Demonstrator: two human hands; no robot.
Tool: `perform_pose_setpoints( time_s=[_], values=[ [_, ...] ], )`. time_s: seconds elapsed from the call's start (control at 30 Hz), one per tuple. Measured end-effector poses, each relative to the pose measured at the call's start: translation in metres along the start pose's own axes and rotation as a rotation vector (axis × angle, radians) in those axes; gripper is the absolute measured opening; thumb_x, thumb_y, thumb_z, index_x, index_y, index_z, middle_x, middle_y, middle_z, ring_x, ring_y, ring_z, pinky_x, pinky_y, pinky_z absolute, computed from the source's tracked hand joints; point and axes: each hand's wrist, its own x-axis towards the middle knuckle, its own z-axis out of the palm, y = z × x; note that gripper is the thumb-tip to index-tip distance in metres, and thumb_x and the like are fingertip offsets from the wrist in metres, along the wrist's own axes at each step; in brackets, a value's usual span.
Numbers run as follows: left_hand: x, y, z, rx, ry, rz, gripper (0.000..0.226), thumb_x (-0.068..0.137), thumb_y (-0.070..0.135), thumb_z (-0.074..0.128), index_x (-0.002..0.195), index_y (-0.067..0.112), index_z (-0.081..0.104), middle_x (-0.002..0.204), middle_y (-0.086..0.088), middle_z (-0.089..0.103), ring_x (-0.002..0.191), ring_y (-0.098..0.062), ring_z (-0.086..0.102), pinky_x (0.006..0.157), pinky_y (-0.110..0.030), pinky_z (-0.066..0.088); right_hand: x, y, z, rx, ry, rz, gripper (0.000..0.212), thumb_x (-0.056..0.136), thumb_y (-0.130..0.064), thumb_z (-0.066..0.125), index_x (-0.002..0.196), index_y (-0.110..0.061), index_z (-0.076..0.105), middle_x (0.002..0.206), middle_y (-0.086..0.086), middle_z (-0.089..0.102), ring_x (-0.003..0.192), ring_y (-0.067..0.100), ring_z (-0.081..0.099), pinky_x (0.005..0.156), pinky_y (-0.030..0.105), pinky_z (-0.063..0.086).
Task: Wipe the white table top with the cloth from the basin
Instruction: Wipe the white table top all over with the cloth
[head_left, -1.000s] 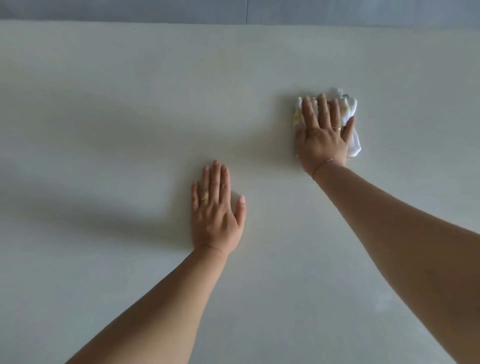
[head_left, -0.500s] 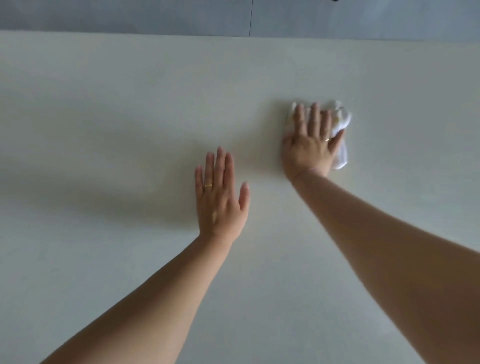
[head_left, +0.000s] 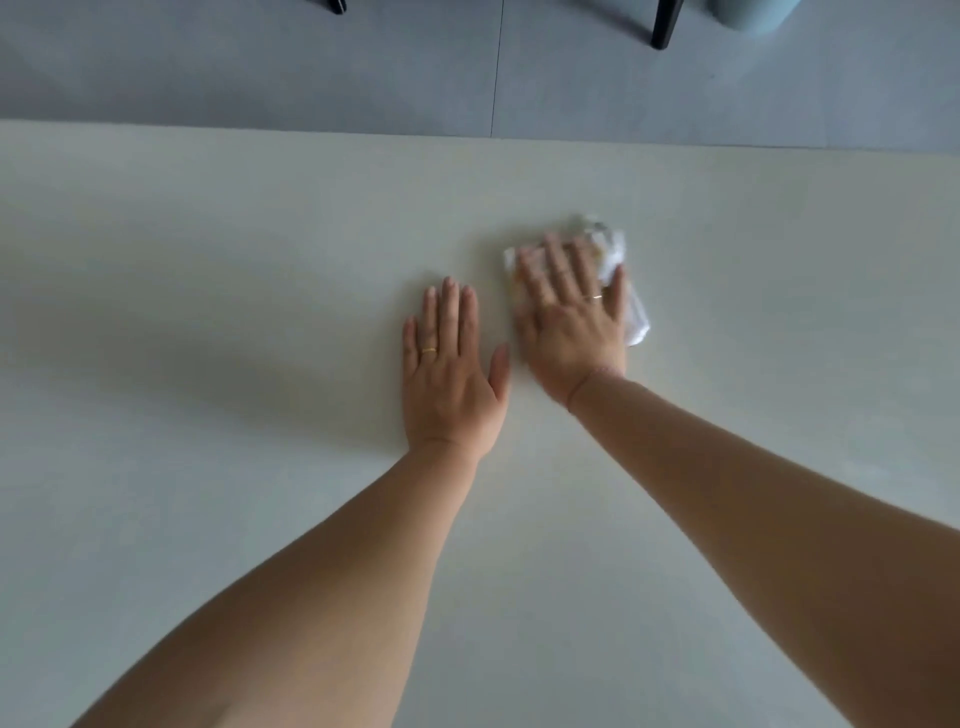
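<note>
The white table top fills most of the head view. My right hand lies flat on a bunched white cloth with faint yellow marks, pressing it onto the table; the hand and cloth are blurred. The cloth shows beyond my fingertips and along the right side of my hand. My left hand rests palm down on the bare table just left of the right hand, fingers spread slightly, holding nothing. The basin is out of sight.
The table's far edge runs across the upper part of the view, with grey floor tiles beyond it. A black furniture leg and a pale blue bin stand on the floor at the top right.
My right hand has slid the cloth leftward, close to my left hand. The view has tilted up, so the far table edge and floor now show.
</note>
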Motion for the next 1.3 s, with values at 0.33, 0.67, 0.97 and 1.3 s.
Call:
perform_pose_setpoints(
  time_s=[0.33,0.67,0.97,1.3],
  values=[
    [0.002,0.000,-0.003,-0.025,-0.037,-0.007,0.067,0.091,0.042,0.029,0.149,0.010,0.024,0.158,-0.010,0.020,0.146,-0.027,0.016,0.119,-0.043,0.012,0.073,0.023,-0.016,0.038,0.046,0.404,0.056,0.096,-0.040,0.024,0.150,-0.033,0.009,0.160,-0.002,0.003,0.147,0.022,-0.003,0.112,0.056,-0.008],
    [0.003,-0.001,-0.003,-0.016,-0.033,-0.008,0.067,0.090,0.042,0.033,0.148,0.010,0.028,0.157,-0.009,0.022,0.145,-0.026,0.018,0.118,-0.043,0.014,0.121,0.062,-0.030,-0.016,0.016,0.156,0.055,0.097,-0.047,0.024,0.149,-0.034,0.013,0.160,-0.003,0.009,0.147,0.019,0.002,0.115,0.052,-0.003],
    [0.003,-0.002,-0.002,-0.001,-0.019,-0.005,0.066,0.090,0.040,0.034,0.148,0.009,0.029,0.157,-0.008,0.023,0.145,-0.026,0.020,0.117,-0.042,0.014,0.103,0.000,-0.020,-0.104,-0.079,-0.363,0.052,0.099,-0.045,0.020,0.149,-0.035,0.010,0.160,-0.004,0.008,0.147,0.020,0.002,0.115,0.049,-0.004],
    [0.004,0.000,-0.003,0.013,-0.015,0.003,0.066,0.090,0.040,0.033,0.147,0.008,0.030,0.156,-0.010,0.025,0.144,-0.028,0.023,0.116,-0.043,0.014,0.097,0.033,-0.020,0.090,0.035,0.281,0.055,0.097,-0.044,0.021,0.150,-0.032,0.008,0.160,0.000,0.003,0.146,0.024,-0.004,0.113,0.059,-0.009]
  ],
)
